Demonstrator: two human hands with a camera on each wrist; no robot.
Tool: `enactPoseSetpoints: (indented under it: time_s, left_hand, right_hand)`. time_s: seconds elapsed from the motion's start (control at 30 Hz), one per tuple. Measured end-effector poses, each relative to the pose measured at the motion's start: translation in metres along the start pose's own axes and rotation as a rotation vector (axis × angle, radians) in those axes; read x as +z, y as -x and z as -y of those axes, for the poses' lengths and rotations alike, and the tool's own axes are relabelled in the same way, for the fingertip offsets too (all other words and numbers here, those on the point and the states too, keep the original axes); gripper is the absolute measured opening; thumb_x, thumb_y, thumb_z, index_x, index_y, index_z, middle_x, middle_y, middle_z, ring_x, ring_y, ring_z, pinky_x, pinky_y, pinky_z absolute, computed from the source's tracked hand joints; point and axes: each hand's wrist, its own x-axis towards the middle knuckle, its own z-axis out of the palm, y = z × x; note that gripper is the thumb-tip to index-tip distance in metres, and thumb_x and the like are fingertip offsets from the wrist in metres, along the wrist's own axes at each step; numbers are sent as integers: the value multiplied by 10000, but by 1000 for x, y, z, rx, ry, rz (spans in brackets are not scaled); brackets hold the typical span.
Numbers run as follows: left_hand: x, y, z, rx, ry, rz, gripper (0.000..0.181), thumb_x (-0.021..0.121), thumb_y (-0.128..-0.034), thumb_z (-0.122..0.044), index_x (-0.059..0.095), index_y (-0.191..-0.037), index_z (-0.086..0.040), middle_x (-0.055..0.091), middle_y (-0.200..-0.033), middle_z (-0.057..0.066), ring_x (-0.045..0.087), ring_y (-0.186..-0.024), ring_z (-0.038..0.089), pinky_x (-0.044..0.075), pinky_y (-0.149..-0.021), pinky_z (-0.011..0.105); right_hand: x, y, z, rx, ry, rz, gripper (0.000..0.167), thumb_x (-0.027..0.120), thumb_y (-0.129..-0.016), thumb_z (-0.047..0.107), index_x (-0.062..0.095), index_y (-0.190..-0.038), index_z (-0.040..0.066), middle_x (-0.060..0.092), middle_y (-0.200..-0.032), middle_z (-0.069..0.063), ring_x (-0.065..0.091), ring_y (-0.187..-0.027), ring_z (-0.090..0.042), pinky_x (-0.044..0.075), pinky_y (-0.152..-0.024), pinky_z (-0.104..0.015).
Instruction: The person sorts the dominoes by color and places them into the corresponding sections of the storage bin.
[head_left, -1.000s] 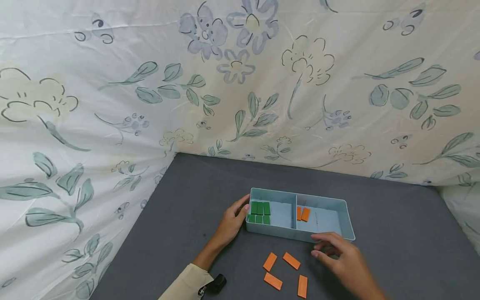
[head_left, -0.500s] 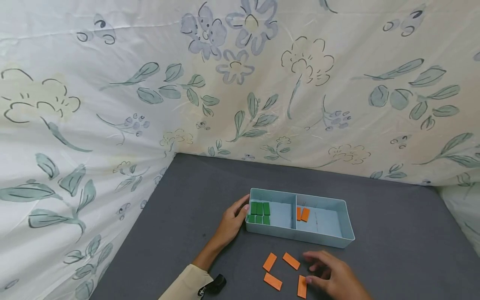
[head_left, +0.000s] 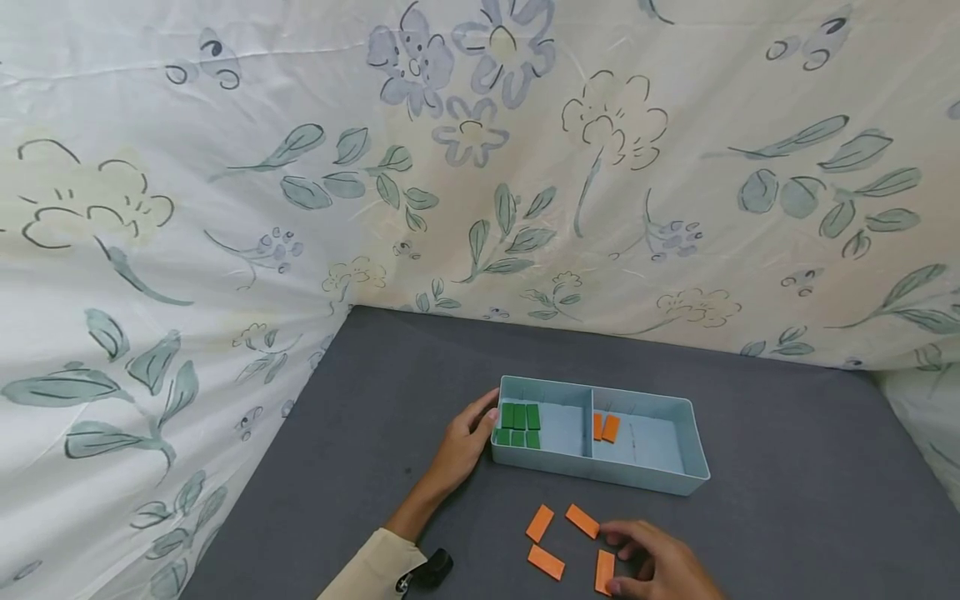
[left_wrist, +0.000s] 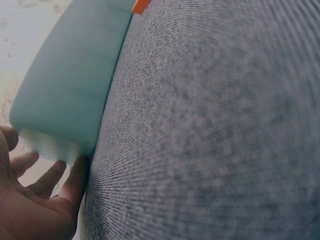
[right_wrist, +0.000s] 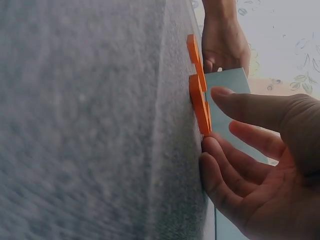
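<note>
A pale blue two-compartment tray (head_left: 540,460) stands on the dark cloth. My left hand (head_left: 459,446) rests its fingertips against the tray's left end wall; the left wrist view shows the fingers (left_wrist: 50,177) spread and mostly straight there. Green rectangular tiles (head_left: 519,417) lie in the left compartment, and two orange tiles (head_left: 611,429) in the right one. My right hand (head_left: 660,562) is over an orange tile (head_left: 604,572) in front of the tray, thumb at its near right edge, fingers beyond its far end. In the right wrist view, thumb and fingertips (right_wrist: 210,145) stand apart around the tile.
Beside the right hand lie more loose orange tiles: one (head_left: 582,522) near its index finger, another (head_left: 540,523) farther left and a third (head_left: 547,562) below that. A floral curtain (head_left: 480,208) rises behind the dark cloth (head_left: 420,358) and along its left side.
My right hand has moved from the tray's front edge toward me and slightly left, down to the nearest orange tile. The left hand and the tray have stayed in place.
</note>
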Motion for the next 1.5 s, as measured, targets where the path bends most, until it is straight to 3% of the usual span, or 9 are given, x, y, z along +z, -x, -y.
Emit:
enactPoseSetpoints:
  time_s: [0.27,0.53,0.73,0.9,1.07,1.2,1.4,1.5]
  left_hand:
    - [0,-1,0,11,-4,0,537,505,-1149,-341,431,-1634,-121,442,-1655,88,371,-1557,273,314,-1239,557]
    - [-1,1,-4,-8,-4,5,532,505,-1146,-366,440,-1632,-158,444,-1653,75,377,-1553,255,323,-1238,535]
    - [-1,0,-1,-2,-18,-3,528,504,-1147,-357,444,-1630,-150,441,-1656,89,370,-1558,277,315,-1241,555]
    - [0,1,0,14,-19,-9,517,509,-1147,-331,454,-1623,-138,446,-1650,119,375,-1554,312,313,-1232,590]
    - [1,0,1,15,0,-12,513,517,-1144,-318,458,-1620,-135,449,-1647,119,377,-1553,304,311,-1232,587]
    - [3,-3,1,15,6,-17,511,516,-1146,-308,455,-1621,-132,446,-1649,117,371,-1557,301,306,-1236,584]
    - [6,-6,1,12,-15,-30,524,511,-1147,-318,447,-1623,-108,450,-1647,119,375,-1554,304,308,-1236,581]
    - [8,-7,1,10,-23,-30,535,504,-1149,-334,438,-1627,-102,442,-1652,118,367,-1559,307,306,-1239,579]
  right_hand:
    - [6,-2,-10,-167,134,4,613,900,-875,318,649,-1334,-2,622,-1097,-26,524,-897,41,506,-615,-269]
    - [15,-4,-13,-312,268,-84,598,880,-899,330,646,-1347,12,615,-1057,49,505,-881,47,500,-679,-290]
    - [17,-4,-12,-284,280,-92,654,837,-945,323,573,-1421,-40,615,-1082,13,491,-881,39,479,-675,-303]
    - [15,-3,-6,-207,230,-77,720,859,-926,316,535,-1462,-38,606,-1107,1,506,-904,29,476,-637,-280]
    - [11,-2,2,-145,181,-89,739,909,-863,216,544,-1466,-7,615,-1137,-25,561,-936,-12,501,-627,-265]
    - [3,-2,8,-166,225,-187,774,953,-780,137,577,-1449,34,649,-1137,-13,606,-970,-26,554,-671,-262]
    - [-10,-5,16,-318,298,-419,817,975,-682,-1,617,-1415,54,705,-1116,1,669,-958,-75,579,-660,-271]
    - [-17,-7,20,-299,309,-489,831,986,-666,-2,630,-1412,87,716,-1111,35,689,-951,-116,591,-673,-286]
